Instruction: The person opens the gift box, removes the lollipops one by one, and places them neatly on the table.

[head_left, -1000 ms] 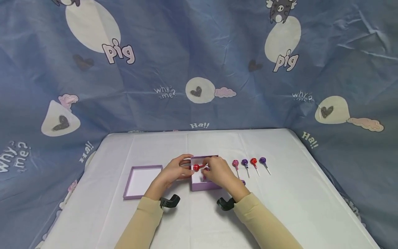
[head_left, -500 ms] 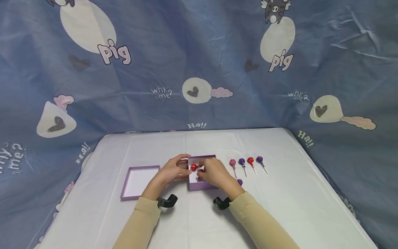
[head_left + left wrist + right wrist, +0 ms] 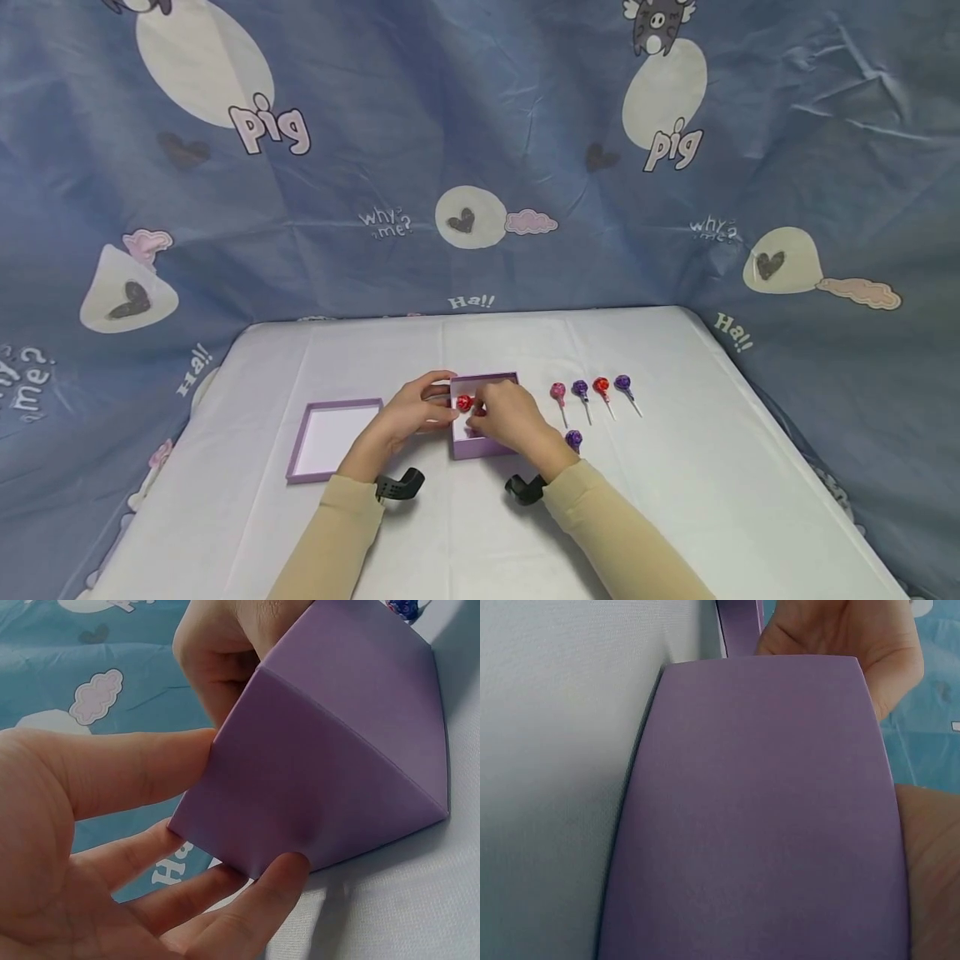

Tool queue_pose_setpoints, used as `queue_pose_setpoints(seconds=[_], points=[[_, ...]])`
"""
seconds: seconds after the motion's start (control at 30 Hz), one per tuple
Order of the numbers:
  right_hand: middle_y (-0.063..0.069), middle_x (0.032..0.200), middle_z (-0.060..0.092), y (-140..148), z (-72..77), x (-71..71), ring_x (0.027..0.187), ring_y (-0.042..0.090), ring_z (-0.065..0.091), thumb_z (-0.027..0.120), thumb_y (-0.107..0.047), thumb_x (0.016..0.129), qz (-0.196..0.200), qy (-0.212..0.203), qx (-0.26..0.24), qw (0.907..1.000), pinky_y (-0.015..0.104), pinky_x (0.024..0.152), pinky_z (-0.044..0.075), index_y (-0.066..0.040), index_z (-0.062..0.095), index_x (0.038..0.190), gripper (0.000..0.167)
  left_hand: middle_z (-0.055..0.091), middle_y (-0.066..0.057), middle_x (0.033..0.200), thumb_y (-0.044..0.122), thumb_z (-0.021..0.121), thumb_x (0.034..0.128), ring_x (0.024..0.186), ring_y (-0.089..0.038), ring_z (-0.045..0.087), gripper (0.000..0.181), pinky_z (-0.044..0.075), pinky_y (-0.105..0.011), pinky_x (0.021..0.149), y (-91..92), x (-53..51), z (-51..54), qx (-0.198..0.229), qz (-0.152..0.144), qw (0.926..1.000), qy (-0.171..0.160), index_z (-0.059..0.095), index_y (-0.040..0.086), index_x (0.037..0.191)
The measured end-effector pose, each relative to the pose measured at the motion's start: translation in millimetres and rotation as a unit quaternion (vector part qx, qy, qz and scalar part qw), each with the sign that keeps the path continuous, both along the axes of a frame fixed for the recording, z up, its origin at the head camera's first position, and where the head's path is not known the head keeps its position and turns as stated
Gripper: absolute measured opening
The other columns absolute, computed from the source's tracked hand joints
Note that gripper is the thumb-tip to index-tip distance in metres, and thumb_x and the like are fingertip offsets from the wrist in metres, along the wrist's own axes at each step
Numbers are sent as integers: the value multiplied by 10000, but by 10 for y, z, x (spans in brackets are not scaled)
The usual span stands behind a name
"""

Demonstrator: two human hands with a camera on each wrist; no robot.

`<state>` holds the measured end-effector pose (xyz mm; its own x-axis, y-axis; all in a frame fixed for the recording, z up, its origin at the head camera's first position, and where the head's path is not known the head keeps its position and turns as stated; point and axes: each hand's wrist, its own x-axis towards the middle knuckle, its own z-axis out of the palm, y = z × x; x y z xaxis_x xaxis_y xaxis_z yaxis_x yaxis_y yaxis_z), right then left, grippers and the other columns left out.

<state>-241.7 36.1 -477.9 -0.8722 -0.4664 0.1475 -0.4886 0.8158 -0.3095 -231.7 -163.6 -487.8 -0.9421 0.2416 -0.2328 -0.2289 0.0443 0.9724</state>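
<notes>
A purple box with a white inside stands on the table, a red lollipop lying in its left part. At its left side, my left hand touches the wall with spread fingers; the left wrist view has the thumb at the rim and fingertips on the purple wall. My right hand reaches over the box's right side, fingers curled inside and pinching a lollipop, of which only a small pinkish part shows. In the right wrist view the box wall hides those fingertips.
Left of the box lies a shallow purple lid, white inside up. A row to the right holds pink, purple, red and purple lollipops. Another purple one lies nearer, partly behind the right wrist.
My right hand has moved slightly left and lower within the box, bringing the pinched lollipop with it. More of the nearer purple lollipop shows. My left hand stays at the box; the head view has shifted slightly.
</notes>
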Motion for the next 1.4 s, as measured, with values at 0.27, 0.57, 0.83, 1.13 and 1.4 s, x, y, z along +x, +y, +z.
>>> queue_pose_setpoints(seconds=[0.27, 0.57, 0.83, 1.13, 1.4], points=[[-101, 580, 537, -45, -7, 6, 554, 115, 522, 819, -301, 792, -318, 72, 147, 9994, 316, 508, 448, -215, 609, 624, 282, 516, -218, 1419, -60, 751, 828, 1275, -364, 533, 708, 582, -386, 868, -6, -22, -22, 61, -51, 10000, 32, 481, 93, 1464], [-117, 587, 542, -90, -41, 1, 561, 116, 528, 867, -304, 741, -551, -116, 88, 9984, 323, 508, 451, -232, 616, 614, 290, 528, -220, 1406, -55, 757, 825, 1250, -359, 553, 722, 584, -389, 863, -10, -11, -34, 47, -55, 10000, 26, 469, 86, 1472], [-107, 586, 547, -118, -48, 7, 553, 125, 526, 841, -247, 724, -685, -61, -134, 9975, 320, 472, 438, -243, 624, 628, 237, 533, -217, 1399, -54, 761, 819, 1256, -374, 549, 715, 584, -400, 865, -9, -12, -21, 33, -45, 10000, 49, 481, 93, 1460], [-130, 609, 555, -107, -58, -12, 552, 95, 512, 788, -212, 784, -558, -35, -530, 9970, 297, 454, 412, -216, 703, 748, 93, 540, -213, 1394, -51, 767, 819, 1235, -347, 571, 696, 584, -403, 866, 2, -3, -9, 65, -6, 10000, 7, 498, 103, 1443], [-135, 661, 612, -72, -7, -10, 595, 52, 561, 814, -220, 799, -329, -188, -823, 9959, 268, 505, 458, -184, 766, 891, 109, 543, -208, 1391, -57, 759, 819, 1239, -342, 567, 696, 586, -390, 858, -6, -11, -14, 98, -51, 9999, 49, 496, 97, 1445]])
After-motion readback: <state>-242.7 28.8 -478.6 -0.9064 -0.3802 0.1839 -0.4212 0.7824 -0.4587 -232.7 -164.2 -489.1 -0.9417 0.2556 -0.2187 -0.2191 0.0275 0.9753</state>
